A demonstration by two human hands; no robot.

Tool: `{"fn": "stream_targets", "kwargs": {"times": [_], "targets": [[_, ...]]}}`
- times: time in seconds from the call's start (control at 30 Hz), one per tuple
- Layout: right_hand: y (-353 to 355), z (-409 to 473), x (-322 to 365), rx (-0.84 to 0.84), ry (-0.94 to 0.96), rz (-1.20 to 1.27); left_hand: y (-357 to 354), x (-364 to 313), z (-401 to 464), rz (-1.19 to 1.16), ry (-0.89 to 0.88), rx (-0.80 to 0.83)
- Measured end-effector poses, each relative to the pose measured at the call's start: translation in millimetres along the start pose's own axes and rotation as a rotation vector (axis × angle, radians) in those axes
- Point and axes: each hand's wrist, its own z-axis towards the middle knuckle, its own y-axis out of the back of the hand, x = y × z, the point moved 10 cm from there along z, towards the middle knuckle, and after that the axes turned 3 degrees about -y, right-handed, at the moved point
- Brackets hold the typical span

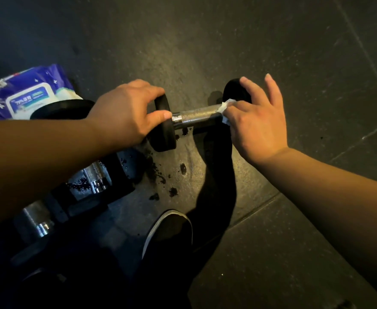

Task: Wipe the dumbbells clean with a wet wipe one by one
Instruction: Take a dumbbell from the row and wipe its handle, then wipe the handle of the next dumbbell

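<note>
your black round-headed dumbbell with knurled chrome handle (196, 118) lies on the dark speckled rubber floor (294, 63), handle crosswise. your left hand (125, 117) has its grip curled over the near black head, thumb by the chrome collar. your right hand (256, 128) pinches a small white wet wipe (224, 108) onto the handle's right end, two fingers raised over the far head. two more chrome-handled dumbbells (93, 177) sit lower left. one purple wet wipe pack (24, 94) lies behind them. one black shoe (172, 228) below. floor seams run right; open floor above and right.
</note>
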Motion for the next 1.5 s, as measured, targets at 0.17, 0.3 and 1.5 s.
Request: {"fn": "stream_targets", "kwargs": {"times": [0.17,0.3,1.5], "targets": [[-2.5,10.4,-2.0,0.023,-0.017,-0.011,-6.4,5.4,14.4,0.072,0.049,0.088],[-3.4,11.9,-2.4,0.034,-0.017,-0.013,-6.8,10.9,23.2,0.085,0.109,0.16],[49.3,-90.7,12.1,-0.071,-0.728,0.906,56.5,42.8,131.7,-0.348,0.456,-0.101]]}}
